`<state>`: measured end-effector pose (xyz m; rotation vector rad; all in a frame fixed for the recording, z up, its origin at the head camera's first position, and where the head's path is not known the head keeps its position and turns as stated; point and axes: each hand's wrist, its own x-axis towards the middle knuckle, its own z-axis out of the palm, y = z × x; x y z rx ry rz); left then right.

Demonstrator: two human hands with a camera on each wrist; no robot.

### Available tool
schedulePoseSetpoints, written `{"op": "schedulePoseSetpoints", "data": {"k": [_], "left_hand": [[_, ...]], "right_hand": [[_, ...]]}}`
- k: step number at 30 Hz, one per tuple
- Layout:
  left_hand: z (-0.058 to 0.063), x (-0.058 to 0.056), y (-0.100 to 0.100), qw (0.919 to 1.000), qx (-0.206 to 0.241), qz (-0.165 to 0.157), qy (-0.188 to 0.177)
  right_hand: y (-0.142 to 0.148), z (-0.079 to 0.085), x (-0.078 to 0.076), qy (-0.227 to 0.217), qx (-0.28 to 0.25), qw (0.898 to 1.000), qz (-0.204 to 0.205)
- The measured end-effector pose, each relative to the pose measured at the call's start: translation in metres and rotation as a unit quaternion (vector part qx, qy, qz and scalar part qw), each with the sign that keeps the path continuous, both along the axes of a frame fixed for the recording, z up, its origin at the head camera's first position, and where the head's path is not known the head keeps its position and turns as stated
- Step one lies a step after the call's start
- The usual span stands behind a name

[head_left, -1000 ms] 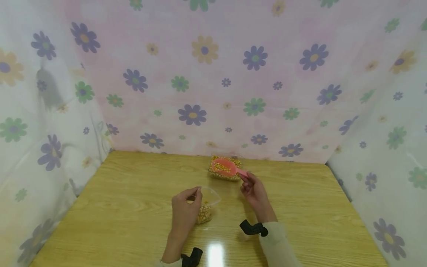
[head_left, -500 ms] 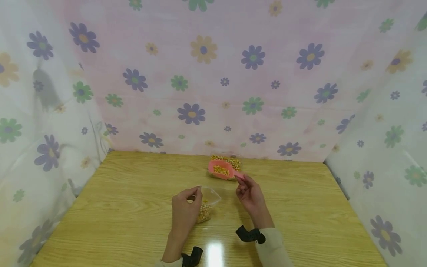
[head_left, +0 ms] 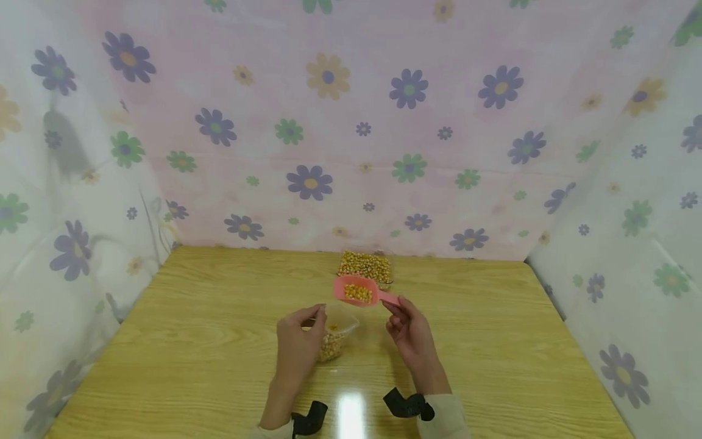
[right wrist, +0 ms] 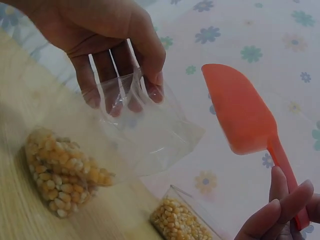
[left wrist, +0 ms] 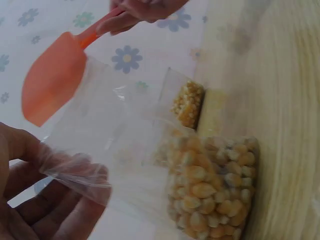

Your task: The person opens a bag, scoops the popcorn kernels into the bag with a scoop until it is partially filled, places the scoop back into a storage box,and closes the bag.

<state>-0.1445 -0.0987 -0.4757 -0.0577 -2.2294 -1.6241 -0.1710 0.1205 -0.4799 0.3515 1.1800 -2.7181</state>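
My left hand (head_left: 300,338) pinches the rim of a clear plastic bag (left wrist: 120,115) between thumb and fingers, and the bag's mouth gapes. Corn kernels (left wrist: 210,190) fill the bottom of the bag, which rests on the table. By its handle my right hand (head_left: 415,335) holds a pink scoop (head_left: 356,291) loaded with yellow kernels. In the head view the scoop hovers level, just beyond the bag. From both wrist views only the scoop's underside shows, above the bag's mouth. Behind it a clear box (head_left: 366,266) of corn kernels stands at the table's back.
A wood-grain table (head_left: 219,305) spreads beneath both hands. Flowered cloth (head_left: 351,122) hangs behind it and along both sides. Each wrist wears a black camera mount (head_left: 406,403).
The scoop with its kernels has come away from over the clear box, moving toward me and slightly left, closer to the bag. My left hand keeps its hold on the bag's rim.
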Motion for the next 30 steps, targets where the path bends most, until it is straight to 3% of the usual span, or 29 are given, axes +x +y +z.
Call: {"op": "schedulePoseSetpoints", "data": {"k": [5, 10, 20, 30], "left_hand": [[0.01, 0.0, -0.003, 0.9984, 0.007, -0.018, -0.054], [0.014, 0.001, -0.005, 0.9973, -0.005, -0.013, -0.072], [0.015, 0.003, -0.006, 0.9974, -0.029, -0.007, -0.066], [0.015, 0.002, -0.004, 0.9981, -0.047, -0.003, -0.039]], "right_hand": [[0.002, 0.003, 0.01, -0.007, 0.036, 0.999, -0.011], [0.003, 0.002, 0.019, -0.018, 0.067, 0.997, -0.018], [0.01, 0.001, 0.033, -0.022, 0.131, 0.99, -0.046], [0.014, 0.023, 0.036, 0.002, 0.216, 0.975, -0.051]]}}
